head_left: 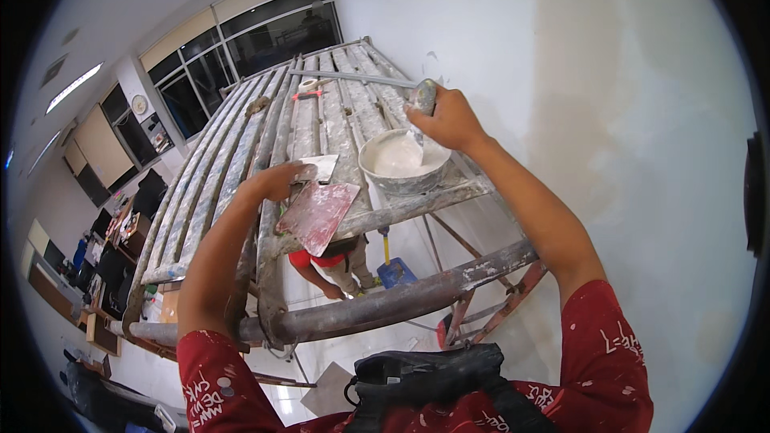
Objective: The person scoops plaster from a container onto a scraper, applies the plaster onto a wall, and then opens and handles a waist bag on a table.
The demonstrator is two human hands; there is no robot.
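Observation:
My right hand (451, 119) is closed round the speckled handle of a putty knife (424, 97). Its blade reaches down into a round bowl (409, 184) of creamy white putty (398, 157), which stands on the scaffold planks. Left of the bowl, my left hand (277, 182) grips the edge of a small white flat scraper (322, 167); its fingertips are partly hidden. Just below that hand is a reddish square plate (319, 215) smeared with white, at the near edge of the planks.
The paint-spattered scaffold platform (233, 168) stretches away, with a tape roll (308, 86) and a long metal strip (353, 76) on it. A thick pipe rail (401, 301) crosses nearest me. The patched white wall (626, 152) rises at right. Below, a person in red (325, 269) bends near a blue dustpan (395, 274).

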